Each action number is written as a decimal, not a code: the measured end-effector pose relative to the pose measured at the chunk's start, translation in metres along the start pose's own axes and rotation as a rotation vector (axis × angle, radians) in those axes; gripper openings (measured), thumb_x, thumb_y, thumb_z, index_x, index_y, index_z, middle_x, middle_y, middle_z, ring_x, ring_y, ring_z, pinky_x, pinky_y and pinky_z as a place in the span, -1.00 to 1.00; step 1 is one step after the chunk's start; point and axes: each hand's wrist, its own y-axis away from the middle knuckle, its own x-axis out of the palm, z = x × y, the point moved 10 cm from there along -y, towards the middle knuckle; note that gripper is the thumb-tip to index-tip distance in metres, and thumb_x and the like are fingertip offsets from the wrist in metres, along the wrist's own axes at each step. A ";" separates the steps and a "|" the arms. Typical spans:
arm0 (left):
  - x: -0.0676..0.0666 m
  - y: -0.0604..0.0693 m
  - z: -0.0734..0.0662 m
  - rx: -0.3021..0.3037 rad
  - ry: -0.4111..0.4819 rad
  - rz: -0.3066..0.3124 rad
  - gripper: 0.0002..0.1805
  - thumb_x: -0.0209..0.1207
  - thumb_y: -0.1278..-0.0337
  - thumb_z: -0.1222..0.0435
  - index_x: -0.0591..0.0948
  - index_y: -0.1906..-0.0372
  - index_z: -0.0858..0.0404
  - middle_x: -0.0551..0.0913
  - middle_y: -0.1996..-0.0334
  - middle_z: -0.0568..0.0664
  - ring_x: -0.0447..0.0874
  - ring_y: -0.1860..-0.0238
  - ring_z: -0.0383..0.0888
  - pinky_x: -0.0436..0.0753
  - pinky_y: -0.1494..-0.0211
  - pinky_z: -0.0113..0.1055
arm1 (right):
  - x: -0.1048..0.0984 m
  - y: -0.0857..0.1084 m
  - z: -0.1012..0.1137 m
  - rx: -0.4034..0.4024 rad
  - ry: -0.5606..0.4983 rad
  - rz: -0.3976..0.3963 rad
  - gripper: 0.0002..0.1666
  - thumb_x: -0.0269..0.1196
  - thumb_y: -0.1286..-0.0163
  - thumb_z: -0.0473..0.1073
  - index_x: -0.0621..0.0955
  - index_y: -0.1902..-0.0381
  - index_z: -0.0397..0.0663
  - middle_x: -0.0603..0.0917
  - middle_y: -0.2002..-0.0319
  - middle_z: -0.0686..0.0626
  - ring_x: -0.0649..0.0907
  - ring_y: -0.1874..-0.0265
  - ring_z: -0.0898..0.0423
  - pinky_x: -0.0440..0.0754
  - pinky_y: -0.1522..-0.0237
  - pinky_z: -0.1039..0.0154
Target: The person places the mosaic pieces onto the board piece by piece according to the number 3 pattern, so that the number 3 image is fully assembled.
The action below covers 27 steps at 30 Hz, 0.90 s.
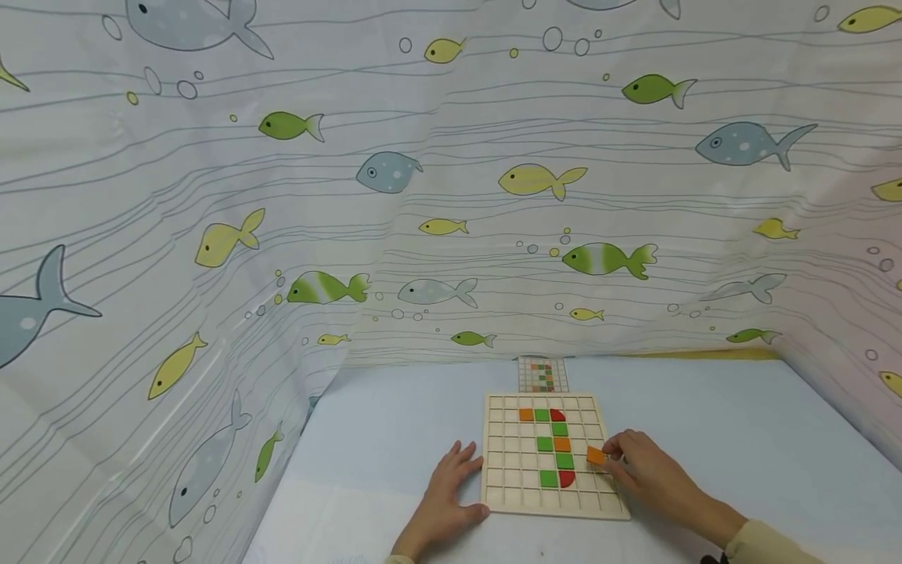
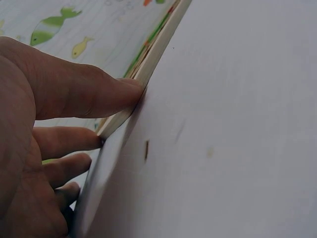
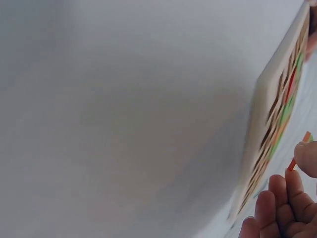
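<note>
A wooden grid board lies on the table with orange and green square tiles and red rounded tiles in some cells. My right hand pinches an orange square tile between thumb and fingers, over the board's right side. In the right wrist view the orange tile shows edge-on, apart from the board's edge. At the board's lower left corner, my left hand rests with thumb and fingers spread, touching the edge. The left wrist view shows the left thumb against the board's side.
Behind the board a small card shows a printed grid with a coloured pattern. A pale blue table surface surrounds the board. A white curtain printed with fish encloses the table at the back and sides.
</note>
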 end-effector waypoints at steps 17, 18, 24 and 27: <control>0.000 0.002 -0.003 0.016 -0.003 0.002 -0.18 0.48 0.14 0.15 0.60 -0.37 0.29 0.41 -0.56 0.24 0.14 -0.62 0.46 0.08 -0.60 0.51 | 0.024 -0.019 0.056 -0.138 0.024 0.036 -0.78 0.42 -0.42 -0.02 0.63 0.13 0.05 0.59 0.18 0.20 0.49 0.18 0.29 0.66 0.21 0.33; 0.000 0.002 -0.003 0.011 -0.003 0.005 -0.18 0.47 0.14 0.16 0.60 -0.37 0.29 0.41 -0.57 0.24 0.14 -0.62 0.46 0.08 -0.60 0.51 | 0.025 -0.020 0.058 -0.146 0.033 0.033 -0.78 0.42 -0.42 -0.02 0.63 0.14 0.04 0.59 0.18 0.20 0.49 0.17 0.29 0.67 0.20 0.32; 0.001 0.001 -0.001 -0.013 -0.012 0.012 -0.18 0.46 0.13 0.14 0.59 -0.37 0.30 0.40 -0.57 0.22 0.13 -0.63 0.44 0.07 -0.60 0.51 | 0.030 -0.025 0.063 -0.120 0.032 0.051 -0.78 0.41 -0.44 -0.01 0.63 0.10 0.08 0.54 0.22 0.24 0.44 0.21 0.30 0.61 0.23 0.34; 0.001 0.000 0.000 -0.015 -0.019 0.010 -0.17 0.47 0.13 0.14 0.59 -0.37 0.30 0.41 -0.57 0.21 0.13 -0.63 0.43 0.08 -0.60 0.51 | 0.032 -0.027 0.065 -0.114 0.020 0.059 -0.78 0.41 -0.44 0.00 0.63 0.07 0.11 0.54 0.22 0.24 0.43 0.22 0.32 0.60 0.23 0.35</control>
